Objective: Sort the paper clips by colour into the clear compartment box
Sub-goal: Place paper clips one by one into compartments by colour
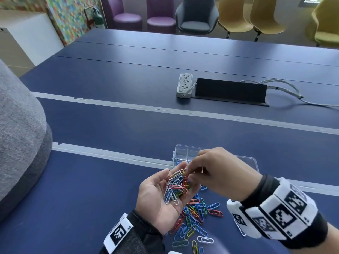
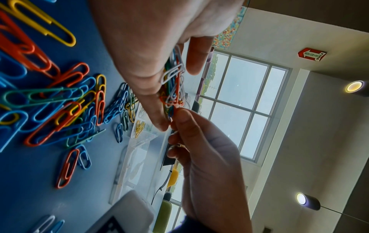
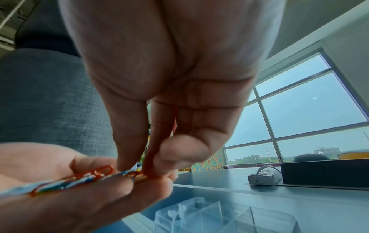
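Note:
My left hand (image 1: 178, 180) lies palm up above the blue table, cupping a heap of mixed-colour paper clips (image 1: 176, 187). My right hand (image 1: 188, 169) reaches over the left fingertips and pinches a red clip (image 3: 135, 173) at the heap's far end between thumb and forefinger. Below the hands, a loose pile of clips (image 1: 196, 215) is spread on the table. The clear compartment box (image 1: 183, 151) stands just behind the hands, partly hidden by the right hand. Blue clips (image 1: 177, 161) lie in one of its compartments and yellow clips (image 2: 139, 127) in another.
A white power strip (image 1: 184, 85) and a black cable box (image 1: 231, 90) with trailing cables sit farther back on the table. A grey upholstered shape (image 1: 18, 134) fills the left edge. Pale tape strips (image 1: 128, 105) cross the table. Chairs stand beyond the far edge.

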